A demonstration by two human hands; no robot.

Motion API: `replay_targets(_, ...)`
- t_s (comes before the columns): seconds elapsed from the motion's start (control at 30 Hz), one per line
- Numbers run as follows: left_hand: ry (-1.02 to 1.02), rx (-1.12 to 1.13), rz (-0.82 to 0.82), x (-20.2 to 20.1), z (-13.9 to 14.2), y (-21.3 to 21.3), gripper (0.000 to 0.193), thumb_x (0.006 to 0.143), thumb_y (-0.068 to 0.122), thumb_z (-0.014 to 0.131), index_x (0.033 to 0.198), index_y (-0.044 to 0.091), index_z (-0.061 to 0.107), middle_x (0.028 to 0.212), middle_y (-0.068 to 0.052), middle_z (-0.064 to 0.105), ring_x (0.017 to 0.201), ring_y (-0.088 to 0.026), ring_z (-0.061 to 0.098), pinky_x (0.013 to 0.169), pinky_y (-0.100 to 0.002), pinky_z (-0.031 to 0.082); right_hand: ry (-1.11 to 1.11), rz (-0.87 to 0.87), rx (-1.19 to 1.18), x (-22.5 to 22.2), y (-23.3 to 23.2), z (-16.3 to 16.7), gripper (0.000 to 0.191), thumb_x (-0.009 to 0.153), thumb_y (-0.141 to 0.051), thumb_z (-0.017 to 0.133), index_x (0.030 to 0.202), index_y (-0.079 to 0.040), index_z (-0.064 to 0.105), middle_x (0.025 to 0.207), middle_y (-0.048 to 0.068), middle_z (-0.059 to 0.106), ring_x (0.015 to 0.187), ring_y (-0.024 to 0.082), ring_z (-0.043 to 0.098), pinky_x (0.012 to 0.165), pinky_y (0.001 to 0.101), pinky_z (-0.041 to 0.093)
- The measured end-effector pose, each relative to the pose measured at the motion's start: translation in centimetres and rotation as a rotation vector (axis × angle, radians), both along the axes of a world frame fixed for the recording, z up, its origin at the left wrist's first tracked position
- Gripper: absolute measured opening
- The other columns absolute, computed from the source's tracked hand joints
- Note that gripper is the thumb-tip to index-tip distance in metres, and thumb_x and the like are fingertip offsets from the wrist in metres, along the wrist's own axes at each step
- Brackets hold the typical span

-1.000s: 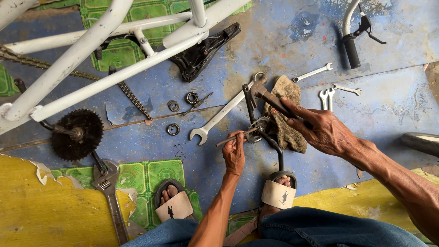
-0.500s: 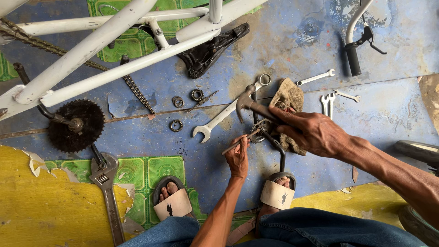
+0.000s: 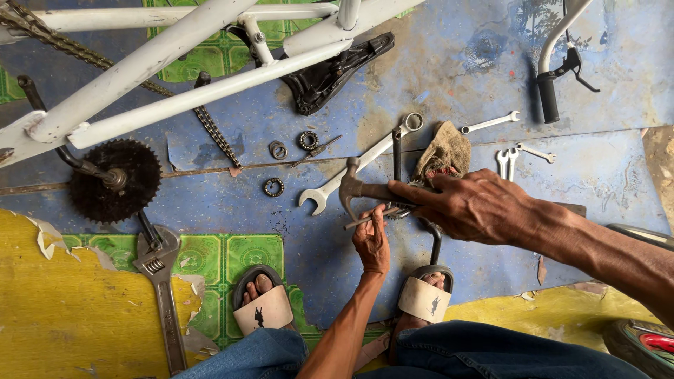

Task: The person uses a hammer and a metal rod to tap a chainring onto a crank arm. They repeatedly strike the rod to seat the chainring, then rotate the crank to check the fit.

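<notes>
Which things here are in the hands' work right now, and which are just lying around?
In hand:
right hand gripping a hammer
left hand steadying a thin metal rod
the small metal part under the hammer

Lying about:
large combination wrench
adjustable wrench
rag
small wrenches
bearing rings
saddle
chainring

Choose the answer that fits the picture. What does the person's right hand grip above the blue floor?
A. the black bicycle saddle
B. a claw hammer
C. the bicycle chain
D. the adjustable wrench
B: the right hand is closed round the handle of a claw hammer, whose head points left above the thin rod pinched in the left hand; the adjustable wrench lies untouched on the floor.
</notes>
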State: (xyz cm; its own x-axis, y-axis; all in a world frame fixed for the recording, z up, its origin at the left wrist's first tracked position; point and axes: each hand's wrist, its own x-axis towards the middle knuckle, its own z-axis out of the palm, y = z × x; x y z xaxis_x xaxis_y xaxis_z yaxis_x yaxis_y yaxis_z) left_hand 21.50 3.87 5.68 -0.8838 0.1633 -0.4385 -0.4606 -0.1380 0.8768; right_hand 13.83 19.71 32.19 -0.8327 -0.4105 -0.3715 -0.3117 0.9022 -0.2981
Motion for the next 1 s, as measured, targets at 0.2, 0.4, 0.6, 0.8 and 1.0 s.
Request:
replay_targets(0.2,0.079,0.032,-0.033,-2.5,0.4,0.1,0.03,0.106,0.032,0.057,0.105,0.003,0.064,0.103,-0.013,0.074,0.097,-0.022,0.073,0.085,-0.035,0.06,-0.101,-0.338,-0.012,2.3,2.9,-0.8,0.061,0.097,-0.039,0.052,0.157,-0.028,0.044,0.087,0.01,0.072,0.038,0.016,0.05,0.032,0.034,0.045)
replay_targets(0.4,0.28,-0.245,-0.307,-5.0,3.2,-0.5,0.03,0.107,0.03,0.055,0.1,0.003,0.064,0.086,-0.011,0.075,0.073,-0.02,0.065,0.066,-0.036,0.051,0.007,-0.662,-0.153,6.8,5.3,-1.8,0.061,0.094,-0.037,0.058,0.152,-0.022,0.046,0.081,0.013,0.075,0.048,0.02,0.064,0.047,0.0397,0.056)
replay_targets(0.6,0.672,-0.379,-0.797,-10.5,4.7,2.0,0.034,0.108,0.033,0.052,0.098,0.001,0.059,0.081,-0.015,0.065,0.07,-0.032,0.064,0.064,-0.044,0.051,-0.019,-1.168,-0.273,11.3,5.4,-4.4,0.062,0.095,-0.04,0.061,0.154,-0.027,0.048,0.06,0.015,0.069,0.051,0.02,0.064,0.056,0.0416,0.053)
replay_targets(0.8,0.885,-0.434,-1.237,-13.9,2.6,7.6,0.033,0.106,0.031,0.051,0.108,-0.002,0.055,0.086,-0.023,0.065,0.076,-0.041,0.064,0.063,-0.052,0.05,0.008,-1.476,-0.422,14.0,5.7,-8.0,0.066,0.095,-0.043,0.06,0.157,-0.028,0.044,0.053,0.011,0.06,0.047,0.016,0.055,0.05,0.039,0.046)
replay_targets(1.0,0.78,-0.421,-1.4,-14.0,-0.6,7.6,0.032,0.107,0.03,0.05,0.115,-0.001,0.053,0.092,-0.026,0.065,0.083,-0.046,0.064,0.069,-0.055,0.049,0.061,-1.559,-0.577,15.2,5.5,-11.2,0.065,0.094,-0.042,0.06,0.156,-0.029,0.044,0.055,0.005,0.06,0.048,0.013,0.056,0.047,0.0364,0.048)
